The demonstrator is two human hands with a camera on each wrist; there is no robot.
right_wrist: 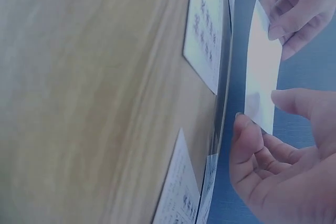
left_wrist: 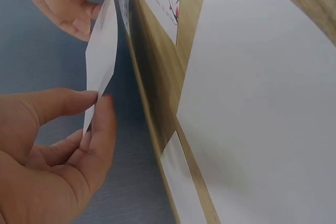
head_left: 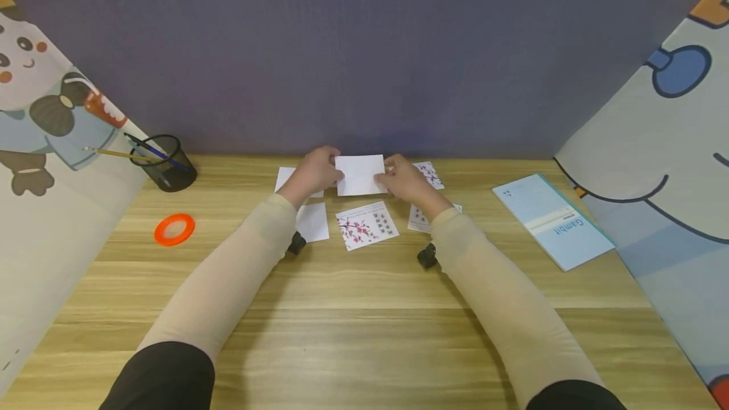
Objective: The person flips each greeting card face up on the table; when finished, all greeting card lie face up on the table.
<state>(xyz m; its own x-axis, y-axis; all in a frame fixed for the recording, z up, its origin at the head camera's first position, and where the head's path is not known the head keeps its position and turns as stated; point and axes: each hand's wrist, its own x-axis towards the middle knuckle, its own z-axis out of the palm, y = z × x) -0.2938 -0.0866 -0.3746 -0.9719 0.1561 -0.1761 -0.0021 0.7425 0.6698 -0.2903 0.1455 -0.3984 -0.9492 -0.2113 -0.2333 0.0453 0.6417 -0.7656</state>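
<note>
The person holds a white card point(head_left: 360, 174) up in the air, above the far middle of the desk point(head_left: 364, 334), w/ both hands. The left hand point(head_left: 316, 171) pinches the card's left edge between thumb and fingers. The right hand point(head_left: 402, 180) pinches the right edge the same way. The card's blank side faces the head camera (the wrist views show it thin and edge-on, a bit bent).

Under the hands, more cards lie flat on the desk. A flower card point(head_left: 367, 225) w/ pink blossoms lies just below the held card. A blank card point(head_left: 312, 222) lies beside it on the left. Two more printed cards peek out by the right wrist.

Far left stands a black mesh pen cup point(head_left: 164, 164) w/ pencils in it. Near it lies an orange tape ring point(head_left: 174, 229). Far right lies a light blue booklet point(head_left: 551, 219).
</note>
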